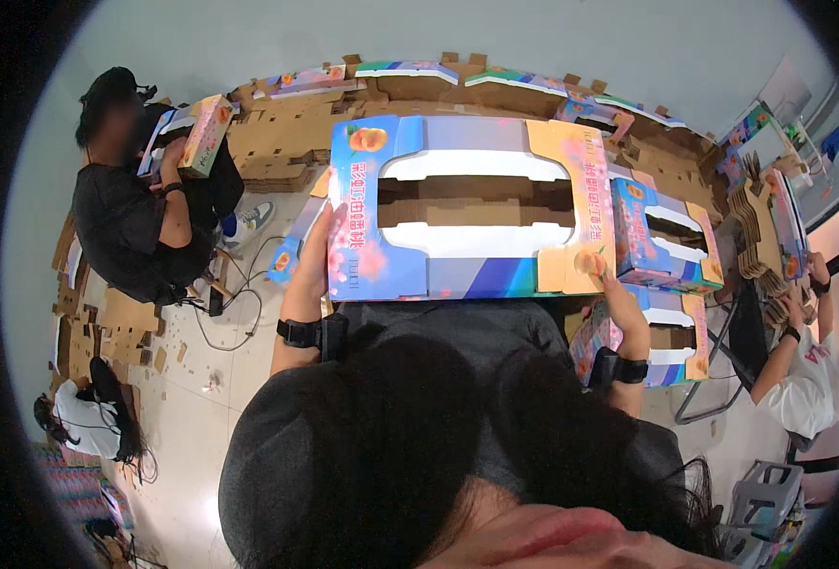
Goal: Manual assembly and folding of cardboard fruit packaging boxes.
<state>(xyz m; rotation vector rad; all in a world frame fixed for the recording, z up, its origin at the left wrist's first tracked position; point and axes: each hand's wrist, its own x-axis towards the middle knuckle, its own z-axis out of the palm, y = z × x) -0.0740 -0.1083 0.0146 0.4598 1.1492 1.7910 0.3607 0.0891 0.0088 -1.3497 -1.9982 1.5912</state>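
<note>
A fruit gift carton [476, 240] is level in front of my chest, blue on its left side and orange on its right, with peaches printed on it. A wide cut-out in its top, edged by white flaps, shows the brown inside. My left hand [321, 248] is closed on its left side, the fingers partly hidden behind it. Its lower right corner rests in my right hand [620, 296], closed with the thumb near the printed peach. Just right of it, another printed carton [671, 271] sits above a similar carton [677, 368].
Flattened brown cardboard [273, 142] is stacked beyond the carton. On the left a seated person [121, 204] handles a similar box [209, 137]. A person at right [803, 389] touches a printed carton [791, 223]. A black cable [218, 343] and cardboard scraps litter the floor; a grey stool [766, 493] stands lower right.
</note>
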